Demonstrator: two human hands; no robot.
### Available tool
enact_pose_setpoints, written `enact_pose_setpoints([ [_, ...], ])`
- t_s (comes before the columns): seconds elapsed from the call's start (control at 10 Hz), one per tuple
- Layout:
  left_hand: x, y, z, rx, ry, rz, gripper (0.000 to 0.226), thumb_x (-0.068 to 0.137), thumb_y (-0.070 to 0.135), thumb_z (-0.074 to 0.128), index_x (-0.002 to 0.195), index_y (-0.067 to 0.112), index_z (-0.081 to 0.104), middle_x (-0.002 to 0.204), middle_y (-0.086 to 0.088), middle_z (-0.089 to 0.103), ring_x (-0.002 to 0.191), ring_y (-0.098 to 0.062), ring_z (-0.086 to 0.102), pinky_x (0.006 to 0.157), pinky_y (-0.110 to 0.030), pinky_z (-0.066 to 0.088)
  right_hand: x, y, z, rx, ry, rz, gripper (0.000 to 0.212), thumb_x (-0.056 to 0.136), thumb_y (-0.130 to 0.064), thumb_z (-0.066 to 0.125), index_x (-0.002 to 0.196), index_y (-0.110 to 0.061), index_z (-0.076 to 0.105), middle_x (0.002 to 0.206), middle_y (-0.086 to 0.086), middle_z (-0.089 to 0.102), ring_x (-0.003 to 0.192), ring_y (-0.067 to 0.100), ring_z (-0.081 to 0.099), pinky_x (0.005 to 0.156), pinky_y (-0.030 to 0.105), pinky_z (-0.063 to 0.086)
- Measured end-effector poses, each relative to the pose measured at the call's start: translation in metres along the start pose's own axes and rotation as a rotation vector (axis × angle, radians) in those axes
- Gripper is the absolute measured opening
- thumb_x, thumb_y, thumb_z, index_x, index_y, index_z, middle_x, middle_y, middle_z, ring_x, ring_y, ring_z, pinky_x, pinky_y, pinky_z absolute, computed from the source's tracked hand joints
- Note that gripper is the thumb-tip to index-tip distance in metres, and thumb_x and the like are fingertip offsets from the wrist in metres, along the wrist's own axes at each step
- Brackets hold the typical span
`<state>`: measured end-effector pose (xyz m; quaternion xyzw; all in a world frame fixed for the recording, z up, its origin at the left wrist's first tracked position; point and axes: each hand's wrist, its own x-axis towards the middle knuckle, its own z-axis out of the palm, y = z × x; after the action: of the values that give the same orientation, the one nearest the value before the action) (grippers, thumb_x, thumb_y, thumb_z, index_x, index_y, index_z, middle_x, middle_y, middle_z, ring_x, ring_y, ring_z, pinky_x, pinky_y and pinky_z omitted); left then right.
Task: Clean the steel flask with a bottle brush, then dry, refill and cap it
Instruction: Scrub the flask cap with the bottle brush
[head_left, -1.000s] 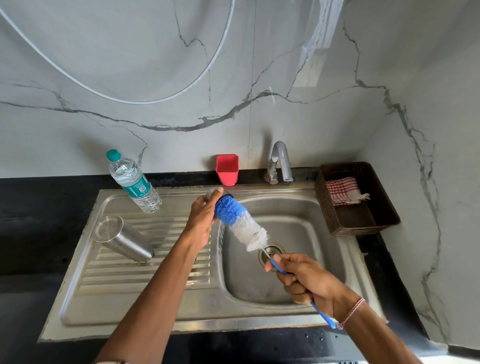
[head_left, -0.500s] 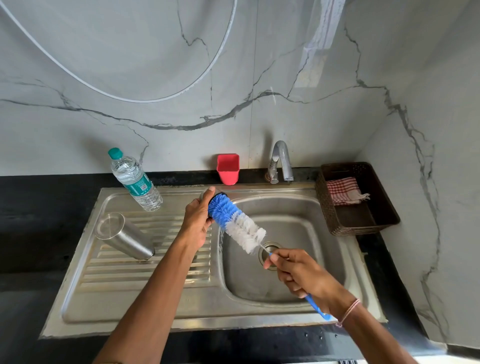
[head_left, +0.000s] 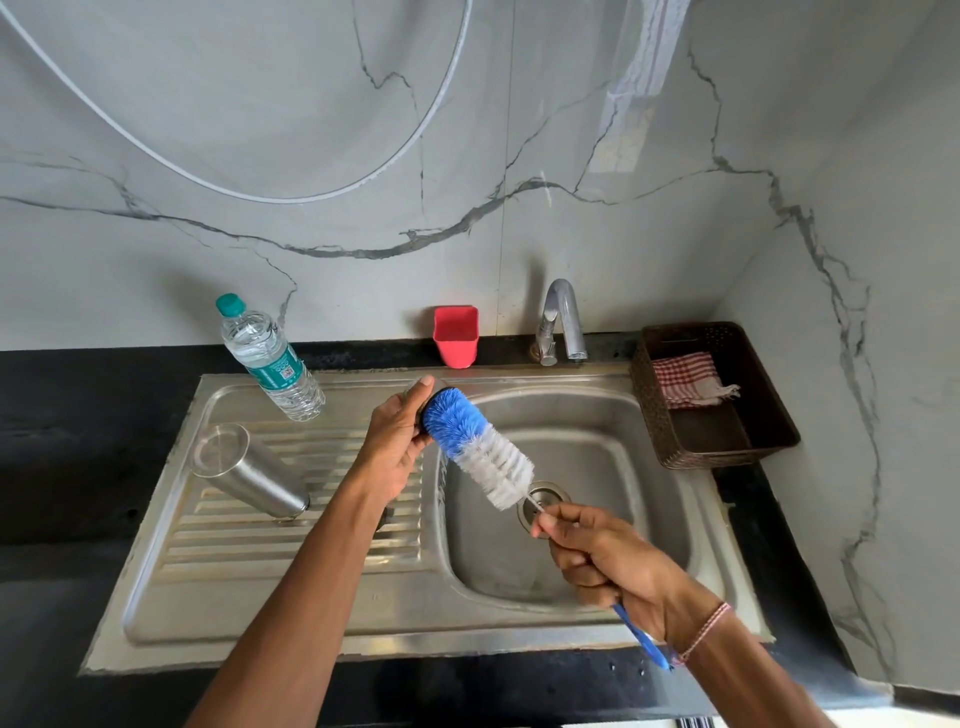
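My left hand (head_left: 397, 441) grips a small round cap (head_left: 425, 388), mostly hidden by my fingers, above the sink's left rim. The blue and white bottle brush (head_left: 480, 449) has its blue tip pressed into that cap. My right hand (head_left: 608, 561) is closed around the brush's wire stem and blue handle (head_left: 644, 644), over the sink basin (head_left: 613, 467). The steel flask (head_left: 249, 473) lies on its side on the drainboard (head_left: 249, 561), left of both hands, its mouth hidden from me.
A plastic water bottle (head_left: 270, 358) with a teal cap stands at the drainboard's back edge. Against the wall are a red cup (head_left: 456, 335) and the tap (head_left: 561, 322). A brown basket (head_left: 727, 441) holding a checked cloth (head_left: 685, 379) sits right of the sink.
The brush has shifted slightly up-left and back again against the cap. Both hands stay in nearly the same place over the sink.
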<state>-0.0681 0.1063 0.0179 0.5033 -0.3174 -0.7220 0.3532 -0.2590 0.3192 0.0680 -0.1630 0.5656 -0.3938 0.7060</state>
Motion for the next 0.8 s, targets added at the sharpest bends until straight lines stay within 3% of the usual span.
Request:
enact_pose_setpoints([
  [0.1,0.001,0.006,0.006,0.093,0.071,0.058,0.042,0.089,0.04,0.079,0.112,0.01,0.061,0.088,-0.003,0.076,0.083,-0.015,0.074,0.089,-0.04,0.059,0.002,0.011,-0.003,-1.052,0.372,-0.306,0.015,0.102,-0.036,0.058,0.111,-0.024,0.056,0.069,0.002,0.057,0.049,0.028,0.053,0.046,0.028,0.034],
  [0.2,0.002,0.005,0.009,0.114,0.111,0.054,0.048,0.086,0.042,0.081,0.111,0.012,0.054,0.095,-0.007,0.077,0.088,-0.019,0.076,0.091,-0.044,0.06,0.005,0.02,-0.007,-1.666,0.659,-0.456,0.02,0.094,-0.02,0.061,0.111,-0.027,0.053,0.073,-0.001,0.065,0.055,0.033,0.063,0.045,0.032,0.033],
  [0.3,0.006,0.005,0.008,0.119,0.109,0.042,0.048,0.085,0.044,0.081,0.111,0.012,0.056,0.093,-0.006,0.076,0.085,-0.019,0.074,0.096,-0.048,0.058,0.009,0.016,-0.006,-1.191,0.455,-0.453,0.008,0.103,-0.025,0.052,0.099,-0.028,0.058,0.065,-0.004,0.06,0.058,0.027,0.058,0.056,0.036,0.039],
  [0.4,0.008,0.006,0.003,0.106,0.065,0.032,0.042,0.089,0.043,0.078,0.11,0.01,0.066,0.085,-0.002,0.075,0.082,-0.016,0.072,0.1,-0.05,0.055,0.006,0.011,-0.003,-0.527,0.136,-0.206,0.026,0.106,-0.026,0.051,0.088,-0.02,0.069,0.056,-0.003,0.039,0.043,0.012,0.029,0.041,0.024,0.027],
  [0.5,0.007,0.01,0.001,0.099,0.018,0.057,0.061,0.079,0.051,0.08,0.114,0.003,0.069,0.093,-0.007,0.076,0.088,-0.02,0.07,0.103,-0.052,0.053,-0.003,0.005,-0.006,-0.167,-0.057,-0.022,0.026,0.107,-0.027,0.048,0.099,-0.008,0.066,0.061,0.0,0.03,0.043,0.009,0.014,0.039,0.018,0.011],
  [0.6,0.002,0.014,0.0,0.109,-0.025,0.084,0.089,0.066,0.06,0.082,0.126,-0.004,0.064,0.103,-0.014,0.073,0.095,-0.025,0.069,0.104,-0.054,0.051,-0.008,0.004,-0.011,-0.06,-0.148,0.047,0.026,0.106,-0.027,0.049,0.105,-0.006,0.064,0.062,0.0,0.027,0.042,0.006,0.013,0.035,0.017,0.012],
  [0.7,0.001,0.016,0.0,0.121,-0.044,0.084,0.086,0.066,0.062,0.082,0.123,0.0,0.065,0.102,-0.014,0.071,0.094,-0.025,0.068,0.102,-0.053,0.052,-0.01,0.007,-0.013,-0.11,-0.104,0.057,0.03,0.106,-0.032,0.049,0.106,-0.006,0.065,0.061,0.0,0.029,0.041,0.007,0.016,0.035,0.017,0.018],
  [0.8,0.002,0.011,0.004,0.183,-0.025,0.101,0.063,0.071,0.061,0.081,0.102,0.009,0.063,0.087,-0.007,0.071,0.084,-0.022,0.067,0.091,-0.047,0.054,-0.008,0.01,-0.006,-0.855,0.252,-0.15,0.029,0.101,-0.053,0.051,0.108,-0.026,0.061,0.062,-0.003,0.056,0.048,0.017,0.05,0.051,0.03,0.043],
])
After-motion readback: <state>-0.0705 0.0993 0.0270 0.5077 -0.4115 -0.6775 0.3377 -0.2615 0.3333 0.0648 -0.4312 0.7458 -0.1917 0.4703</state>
